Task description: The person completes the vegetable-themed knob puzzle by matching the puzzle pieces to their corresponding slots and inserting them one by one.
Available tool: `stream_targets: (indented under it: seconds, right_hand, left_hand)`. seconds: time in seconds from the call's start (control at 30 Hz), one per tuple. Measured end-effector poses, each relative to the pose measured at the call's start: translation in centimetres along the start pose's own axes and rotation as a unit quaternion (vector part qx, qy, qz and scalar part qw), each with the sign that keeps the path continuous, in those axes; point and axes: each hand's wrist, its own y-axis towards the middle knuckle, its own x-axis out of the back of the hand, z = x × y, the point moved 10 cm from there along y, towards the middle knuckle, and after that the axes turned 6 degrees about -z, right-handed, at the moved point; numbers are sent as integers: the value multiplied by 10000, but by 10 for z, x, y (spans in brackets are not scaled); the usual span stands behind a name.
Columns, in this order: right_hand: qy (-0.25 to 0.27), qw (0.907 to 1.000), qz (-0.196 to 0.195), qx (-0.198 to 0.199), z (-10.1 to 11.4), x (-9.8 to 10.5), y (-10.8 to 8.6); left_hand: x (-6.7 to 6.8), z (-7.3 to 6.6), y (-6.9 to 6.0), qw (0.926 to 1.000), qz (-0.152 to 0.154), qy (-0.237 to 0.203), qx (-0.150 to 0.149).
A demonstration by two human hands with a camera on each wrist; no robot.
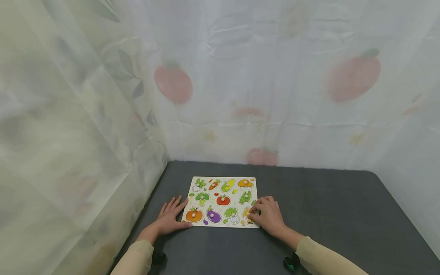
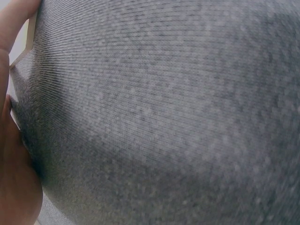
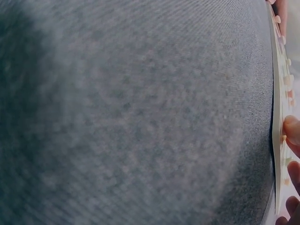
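A pale wooden vegetable puzzle board (image 1: 219, 225) lies flat on the dark table, its pieces carrying small round knobs. My left hand (image 1: 167, 220) is spread at the board's left edge, thumb by the near left corner; the left wrist view catches only part of this hand (image 2: 18, 187) and a board corner (image 2: 32, 33). At the near right corner, my right hand (image 1: 269, 214) pinches the mushroom piece (image 1: 246, 212), partly covered by the fingers. The pumpkin piece (image 1: 194, 215), eggplant piece (image 1: 214, 216) and cabbage piece (image 1: 232, 215) sit along the same row.
Dark grey cloth covers the table (image 1: 319, 214), which extends well to the right of the board. A pale printed curtain (image 1: 261, 95) hangs behind, and another sheet (image 1: 79, 152) closes in the left side.
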Motion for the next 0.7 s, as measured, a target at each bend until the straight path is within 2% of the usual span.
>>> stream_targets:
  seconds: [0.2, 0.5, 0.7]
  right_hand:
    - [-11, 10000, 7, -6, 2, 2, 0]
    - [-27, 10000, 70, 61, 2, 4, -3]
    - [-141, 9998, 96, -76, -12, 9, -7]
  left_hand:
    - [-1, -2, 1, 9998, -80, -161, -34]
    - [-4, -1, 3, 10000, 21, 56, -45]
    - [-4, 4, 1, 9993, 103, 366, 72]
